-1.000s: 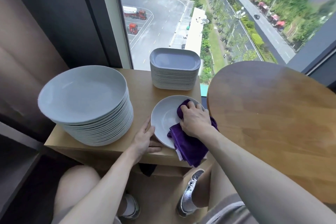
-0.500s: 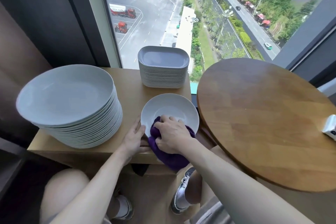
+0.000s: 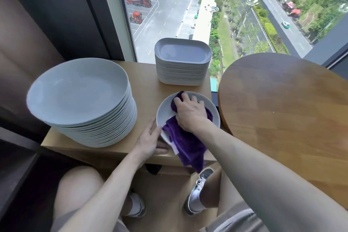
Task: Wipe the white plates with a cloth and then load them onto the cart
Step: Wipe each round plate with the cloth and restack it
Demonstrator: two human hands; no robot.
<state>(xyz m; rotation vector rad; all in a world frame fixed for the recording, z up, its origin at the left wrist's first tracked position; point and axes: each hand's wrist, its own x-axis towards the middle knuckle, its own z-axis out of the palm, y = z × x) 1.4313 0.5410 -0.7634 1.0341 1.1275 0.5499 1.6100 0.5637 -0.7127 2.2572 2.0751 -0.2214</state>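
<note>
- The left hand [image 3: 150, 141] pinches the near rim of the plate [image 3: 165, 111], with fingers on top and the thumb tucked under. It steadies the plate at the front edge of the surface [image 3: 145, 73].
- The purple cloth [image 3: 188, 143] trails a loose tail off the near rim, below and between the two hands.
- The right hand [image 3: 190, 115] sits just beyond the left. Its fingers are bent over a bunched part of the cloth, pressing it onto the plate's middle and far side.
- I judge that a good wipe needs a firm left grip while the right hand sweeps flat circles out to the rim. That should include the bare patch to the left of the right hand. Gathering up the tail would stop it dragging.
- A tall stack of round plates [image 3: 81, 90] stands to the left of the left hand. Beyond the right hand is a stack of rectangular dishes [image 3: 182, 62], apart from the plate.
- A round table [image 3: 282, 109] lies to the right of the right hand. I cannot pick out a cart.
</note>
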